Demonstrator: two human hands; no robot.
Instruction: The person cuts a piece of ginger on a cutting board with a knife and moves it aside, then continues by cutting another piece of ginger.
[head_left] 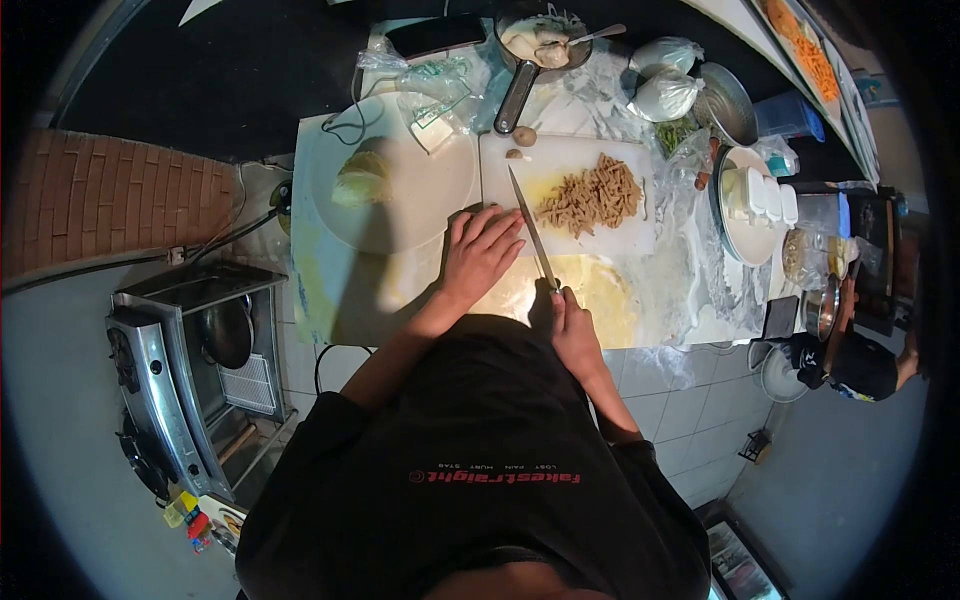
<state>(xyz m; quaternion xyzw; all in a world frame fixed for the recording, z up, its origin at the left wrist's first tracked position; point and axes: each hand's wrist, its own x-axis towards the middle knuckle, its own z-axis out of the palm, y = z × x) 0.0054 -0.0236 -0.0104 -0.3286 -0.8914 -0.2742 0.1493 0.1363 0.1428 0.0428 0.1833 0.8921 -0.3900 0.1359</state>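
The person's right hand [571, 325] is closed around the handle of a knife [532, 232], whose blade points forward from the grip. Chopped strips [598, 195] lie right of the blade on a white board [575, 150]. The left hand [482, 252], fingers extended, sits just left of the blade; whether they touch is unclear.

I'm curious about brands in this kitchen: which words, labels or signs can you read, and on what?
"fakestraight©", upside down on the black shirt.
"LOST PAIN HURT", same shirt; last word unclear.
Too small or blurred: green marks on the plastic bag, pale mark on another person's clothing.
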